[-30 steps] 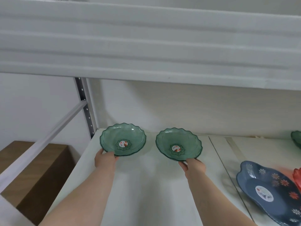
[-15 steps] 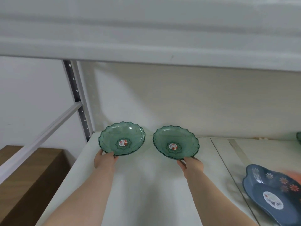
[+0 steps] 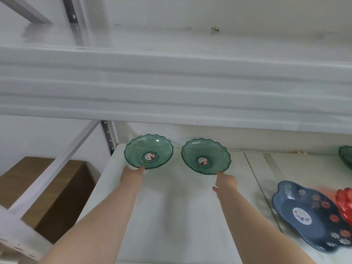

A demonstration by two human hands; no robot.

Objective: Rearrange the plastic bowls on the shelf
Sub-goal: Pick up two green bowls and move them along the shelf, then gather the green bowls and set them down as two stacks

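Two translucent green scalloped bowls stand side by side at the back of the white shelf (image 3: 171, 216), each with a round sticker in its middle. My left hand (image 3: 132, 176) grips the near rim of the left green bowl (image 3: 148, 150), thumb on the edge. My right hand (image 3: 226, 182) sits just in front of the right green bowl (image 3: 205, 156). Only a fingertip touches that bowl's near rim, and the thumb is spread away from it.
A dark blue flowered dish (image 3: 312, 216) lies at the right with a red dish (image 3: 344, 204) beside it. Part of another green bowl (image 3: 345, 155) shows at the far right edge. An upper shelf board (image 3: 171, 88) overhangs. A brown box (image 3: 43, 189) stands lower left behind the metal frame.
My right hand has loosened from the right bowl's rim and drawn back slightly. My left hand stays on the left bowl. My head has tilted upward.
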